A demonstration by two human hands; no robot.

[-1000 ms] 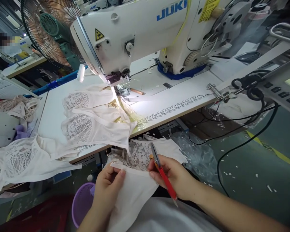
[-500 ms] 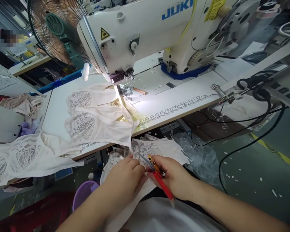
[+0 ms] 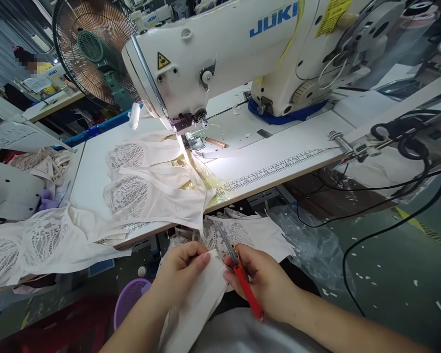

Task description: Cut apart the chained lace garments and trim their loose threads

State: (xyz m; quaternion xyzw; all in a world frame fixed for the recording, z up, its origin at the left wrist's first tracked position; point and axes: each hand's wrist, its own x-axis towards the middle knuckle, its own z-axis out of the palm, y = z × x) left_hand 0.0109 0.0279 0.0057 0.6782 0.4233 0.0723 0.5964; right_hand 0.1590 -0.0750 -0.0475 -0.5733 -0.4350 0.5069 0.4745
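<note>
My left hand (image 3: 185,267) pinches the end of a white fabric band (image 3: 200,299) between thumb and fingers, close to my lap. Just to its right, my right hand (image 3: 262,279) is wrapped around red-handled scissors (image 3: 245,289), whose blades point up and to the left. The right fingertips lie near the edge of the same band. Behind both hands hangs a white lace bra piece (image 3: 238,230) below the table edge. More white lace bras (image 3: 132,193) lie on the sewing table, partly under the machine's needle area.
A JUKI sewing machine (image 3: 213,54) stands over the white table (image 3: 257,169). Further bra pieces (image 3: 46,240) drape at the left. A fan (image 3: 95,49) is at the back, a purple basket (image 3: 127,299) below. Black cables (image 3: 356,245) hang at the right, beside clear plastic (image 3: 305,245).
My left hand has turned and shifted left, so the band's end now shows under the thumb. The scissors have swung more upright, their blades apart from the left hand.
</note>
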